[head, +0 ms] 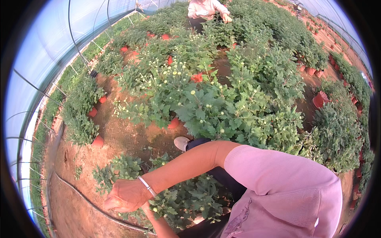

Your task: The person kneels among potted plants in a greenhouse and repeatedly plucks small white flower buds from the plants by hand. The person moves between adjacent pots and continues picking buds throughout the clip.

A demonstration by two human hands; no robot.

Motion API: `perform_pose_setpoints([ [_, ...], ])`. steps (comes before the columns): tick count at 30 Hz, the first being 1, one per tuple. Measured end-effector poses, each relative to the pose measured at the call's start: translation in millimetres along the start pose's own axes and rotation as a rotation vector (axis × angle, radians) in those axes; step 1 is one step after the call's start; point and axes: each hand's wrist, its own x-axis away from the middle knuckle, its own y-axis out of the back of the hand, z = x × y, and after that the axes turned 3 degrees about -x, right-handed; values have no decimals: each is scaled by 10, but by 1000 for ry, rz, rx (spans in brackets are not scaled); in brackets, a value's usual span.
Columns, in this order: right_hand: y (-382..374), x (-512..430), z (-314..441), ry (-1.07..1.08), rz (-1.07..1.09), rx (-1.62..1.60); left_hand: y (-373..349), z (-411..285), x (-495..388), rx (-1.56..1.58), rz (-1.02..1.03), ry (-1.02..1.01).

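My right hand [127, 195], with a silver bracelet [147, 186] at its wrist, reaches across to the lower left. Its fingers are curled down, and whatever they may hold is hidden. Beneath it, my left forearm [160, 221] comes up from the bottom edge; the left hand itself is covered by the right. Both hands are at a leafy chrysanthemum plant [126, 166] low to the ground. Closer to my body, another chrysanthemum [202, 195] with pale green buds stands beside my forearms.
Budding chrysanthemums [202, 110] in red pots crowd the ground ahead. A dark hose [89, 202] curves over bare soil at left. One red pot [320, 99] lies tilted at right. Another person [205, 10] crouches among the far plants. Greenhouse film [44, 53] on hoops rises at left.
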Motion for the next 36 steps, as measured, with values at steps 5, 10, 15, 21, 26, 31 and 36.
perform_pose_setpoints([
  [5, 548, 858, -274, -438, 355, 266, 220, 69, -170, 62, -26, 84],
  [10, 927, 1425, -414, -702, 411, 318, 320, 80, -247, 95, -90, 95],
  [15, 945, 1551, -453, -1114, 225, 57, 269, 39, -198, 140, -61, 40],
  [21, 802, 1626, -446, -751, 395, 475, 250, 10, -184, 157, -130, 43],
  [26, 704, 1663, -456, -710, 447, 463, 361, 64, -229, 177, -136, 17],
  [31, 679, 1586, -426, -761, 460, 475, 385, 79, -300, 148, -189, -5],
  [36, 639, 1583, -439, -790, 441, 454, 369, 82, -326, 174, -233, -27],
])
